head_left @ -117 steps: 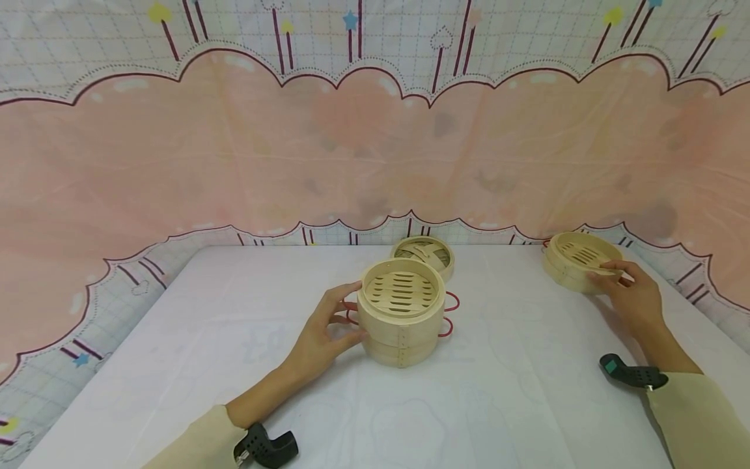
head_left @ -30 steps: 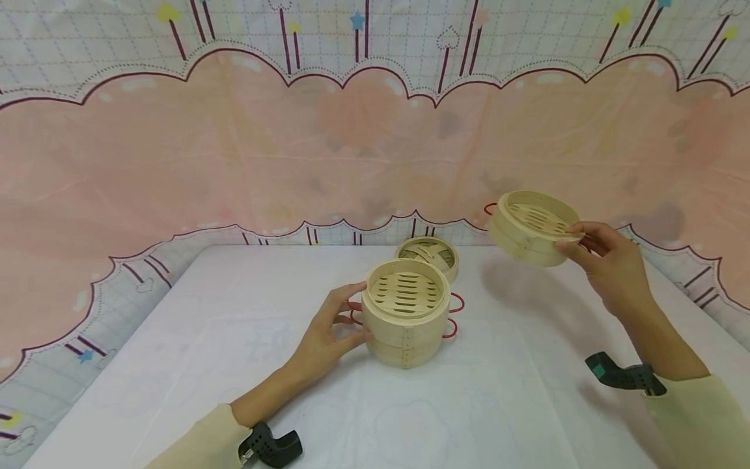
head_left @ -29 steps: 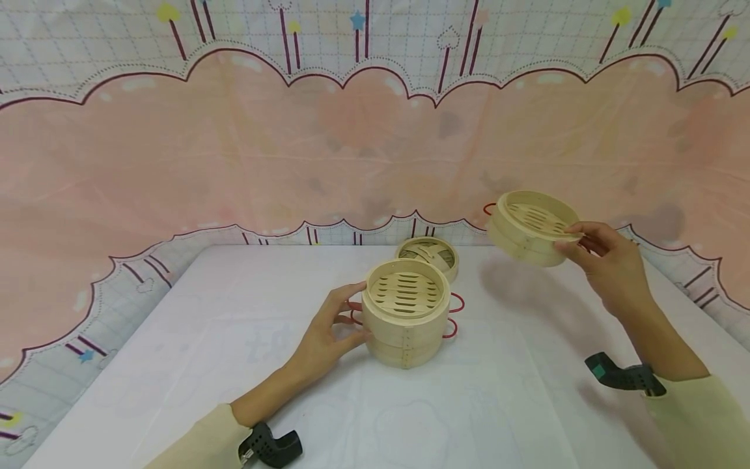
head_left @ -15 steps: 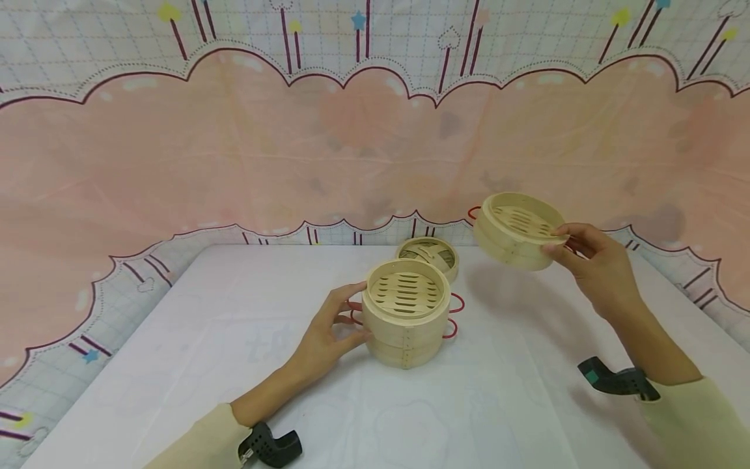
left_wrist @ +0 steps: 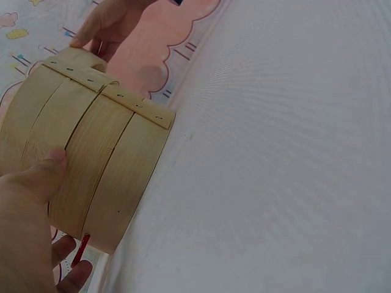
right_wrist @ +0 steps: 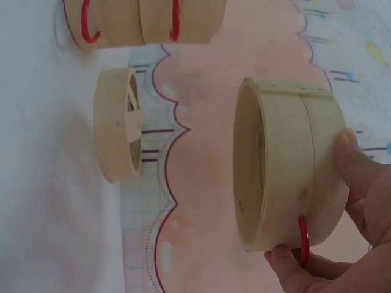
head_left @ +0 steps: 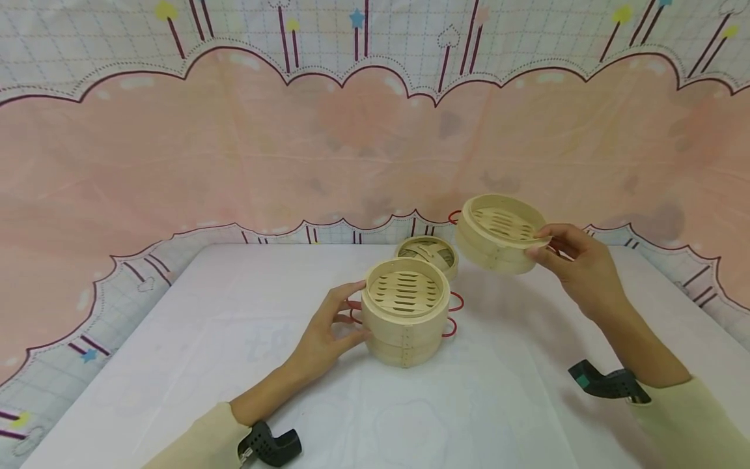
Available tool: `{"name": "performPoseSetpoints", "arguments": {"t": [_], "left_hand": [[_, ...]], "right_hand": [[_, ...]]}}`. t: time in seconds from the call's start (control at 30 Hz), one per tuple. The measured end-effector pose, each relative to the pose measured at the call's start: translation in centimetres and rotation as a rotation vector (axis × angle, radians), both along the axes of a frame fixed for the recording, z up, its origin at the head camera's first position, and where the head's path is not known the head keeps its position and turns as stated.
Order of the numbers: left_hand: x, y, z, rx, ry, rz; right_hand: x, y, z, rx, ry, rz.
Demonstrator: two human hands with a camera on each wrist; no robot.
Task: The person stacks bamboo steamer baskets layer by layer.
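Note:
Two stacked bamboo steamer baskets (head_left: 404, 335) with red side handles and a slatted floor stand mid-table. My left hand (head_left: 322, 332) grips their left side, thumb in front and fingers by the red handles. A third bamboo steamer basket (head_left: 498, 251) hangs in the air, tilted, behind and to the right of the stack. My right hand (head_left: 577, 270) pinches its right rim, thumb outside; in the right wrist view, fingers sit by its red handle (right_wrist: 303, 241). Behind the stack lies the woven steamer lid (head_left: 442, 254), partly hidden by the stack.
A white cloth covers the table (head_left: 234, 365). At its back hangs a printed pink and white curtain (head_left: 293, 150). Black wrist cameras (head_left: 269, 446) are worn at both sleeves.
My right hand has lifted the single steamer basket off the back right of the table and carried it left, close to the stack. The left hand and stack have stayed in place.

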State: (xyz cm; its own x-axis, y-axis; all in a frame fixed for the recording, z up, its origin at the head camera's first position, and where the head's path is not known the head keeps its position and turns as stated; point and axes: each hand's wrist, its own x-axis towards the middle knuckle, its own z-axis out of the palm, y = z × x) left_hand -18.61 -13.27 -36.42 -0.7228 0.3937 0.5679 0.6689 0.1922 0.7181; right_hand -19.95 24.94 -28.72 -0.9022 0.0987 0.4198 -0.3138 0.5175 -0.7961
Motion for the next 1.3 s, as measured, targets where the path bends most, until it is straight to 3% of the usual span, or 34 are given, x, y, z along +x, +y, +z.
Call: {"name": "performPoseSetpoints", "arguments": {"t": [0.87, 1.3], "left_hand": [[-0.1, -0.2, -0.4, 0.0, 0.008, -0.011], [-0.2, -0.3, -0.3, -0.001, 0.017, -0.016]], "right_hand": [[1.0, -2.9, -0.6, 0.074, 0.012, 0.116], [0.9, -3.5, -0.7, 0.076, -0.042, 0.149]]}}
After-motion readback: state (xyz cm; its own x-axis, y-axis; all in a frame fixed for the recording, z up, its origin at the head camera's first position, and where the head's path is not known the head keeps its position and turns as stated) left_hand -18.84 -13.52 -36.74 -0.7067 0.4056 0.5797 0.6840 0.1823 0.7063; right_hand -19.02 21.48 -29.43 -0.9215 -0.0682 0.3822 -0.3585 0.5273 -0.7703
